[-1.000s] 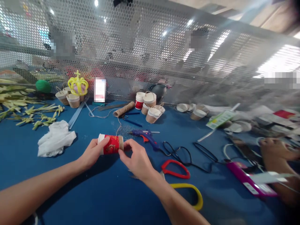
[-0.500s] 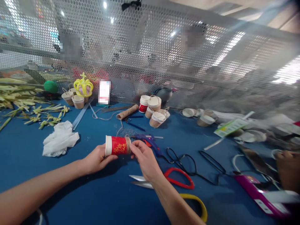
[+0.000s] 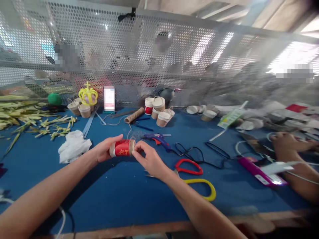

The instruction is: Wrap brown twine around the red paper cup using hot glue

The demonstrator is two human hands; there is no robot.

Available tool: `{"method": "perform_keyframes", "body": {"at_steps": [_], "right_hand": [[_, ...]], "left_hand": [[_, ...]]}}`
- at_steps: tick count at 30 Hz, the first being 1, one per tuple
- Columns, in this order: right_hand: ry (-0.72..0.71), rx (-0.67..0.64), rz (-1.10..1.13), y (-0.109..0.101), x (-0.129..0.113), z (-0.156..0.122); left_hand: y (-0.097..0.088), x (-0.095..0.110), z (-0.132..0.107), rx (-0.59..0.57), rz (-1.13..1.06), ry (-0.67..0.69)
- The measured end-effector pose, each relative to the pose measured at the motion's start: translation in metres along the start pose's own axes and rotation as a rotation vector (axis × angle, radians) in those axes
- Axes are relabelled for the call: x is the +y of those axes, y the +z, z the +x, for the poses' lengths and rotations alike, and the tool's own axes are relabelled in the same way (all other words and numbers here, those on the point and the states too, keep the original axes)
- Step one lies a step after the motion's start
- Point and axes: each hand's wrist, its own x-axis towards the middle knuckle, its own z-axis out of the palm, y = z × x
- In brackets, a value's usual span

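While clamped sideways between left hand (image 3: pixel 104 149) and right hand (image 3: pixel 151 161), a red cup (image 3: pixel 122 148), its twine (image 3: pixel 132 145) nearer the right.

Glare upper rt; blurry (esp. rt edge).

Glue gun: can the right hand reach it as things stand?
Probably yes: the glue gun lies just beyond the right hand, nothing visibly between, though that hand touches the red cup.

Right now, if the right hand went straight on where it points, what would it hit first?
The red cup, at its twine band: the right hand seems to touch that end, though depth leaves contact uncertain.
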Motion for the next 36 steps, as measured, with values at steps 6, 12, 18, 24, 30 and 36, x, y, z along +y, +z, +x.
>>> {"method": "perform_keyframes", "body": {"at_steps": [6, 12, 18, 24, 30, 36], "right_hand": [[-0.022, -0.106, -0.062, -0.016, 0.003, 0.002], [0.194, 0.085, -0.055, -0.038, 0.009, 0.008], [0.301, -0.124, 0.017, -0.038, 0.017, 0.015], [0.376, -0.088, 0.372, -0.028, 0.015, 0.020], [0.267, -0.159, 0.417, -0.025, 0.001, 0.022], [0.185, -0.254, 0.226, -0.021, -0.005, 0.021]], "left_hand": [[0.001, 0.001, -0.006, 0.015, 0.163, 0.081], [0.009, -0.001, -0.010, -0.029, 0.498, 0.161], [0.019, 0.002, -0.009, -0.068, 0.692, 0.193], [0.017, -0.004, -0.011, -0.082, 0.731, 0.189], [0.012, -0.026, -0.009, -0.117, 0.647, 0.153], [0.011, -0.038, -0.002, 0.109, 0.628, 0.134]]}}
